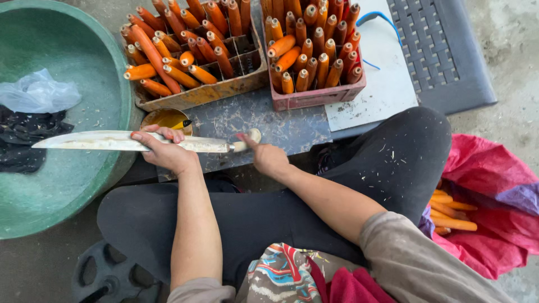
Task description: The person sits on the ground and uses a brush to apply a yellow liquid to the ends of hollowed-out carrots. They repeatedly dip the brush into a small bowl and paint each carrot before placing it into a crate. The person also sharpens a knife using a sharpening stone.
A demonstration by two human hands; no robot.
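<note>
Long knife (118, 141): lying level across the person's lap, above the grey tabletop (281, 126). Left hand (164, 150): fingers curled over the blade. Right hand (268, 158): closed on the pale handle. Behind: two crates of orange carrots (314, 50); green basin (67, 73) beside.

Bare grey concrete floor (508, 33), daylit
</note>
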